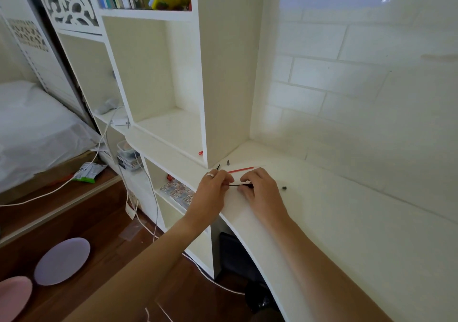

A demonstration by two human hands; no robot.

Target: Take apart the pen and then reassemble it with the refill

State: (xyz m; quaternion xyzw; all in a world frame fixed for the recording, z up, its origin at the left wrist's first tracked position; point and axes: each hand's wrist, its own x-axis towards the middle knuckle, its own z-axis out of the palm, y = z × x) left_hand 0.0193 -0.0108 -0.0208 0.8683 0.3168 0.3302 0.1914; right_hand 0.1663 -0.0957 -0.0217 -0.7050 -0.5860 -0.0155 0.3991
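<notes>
**Black refill held between two hands at the desk corner**

White desk surface [347, 222] runs along a white brick-patterned wall, and both hands work at its far left corner, close to the side of a white bookshelf [223, 74]. The left hand [213, 188], with a ring on one finger, pinches one end of a thin black refill [236, 185]; its fingers are closed narrowly around that end. The right hand [257, 190] is curled over the other end, fingers folded in tight around what looks like a dark pen part, though the hand hides most of it and I cannot tell exactly what it grips. The refill lies nearly level between the two hands, just above the desk.

Loose parts lie on the desk around the hands. A red tube [241, 170], thin and straight, lies just behind the hands. A small dark cone-shaped tip [227, 163] stands near the bookshelf base, and a short black piece [218, 167] lies just beside the left hand's knuckles. A small black cap piece [284, 187] sits to the right, apart from the right hand. A small red piece [200, 152] rests at the edge of the lower shelf compartment.

Below, on the wooden floor, lie a lilac plate [62, 261] and a pink plate [13, 297], with white cables [148, 178] trailing down past the shelves.
</notes>
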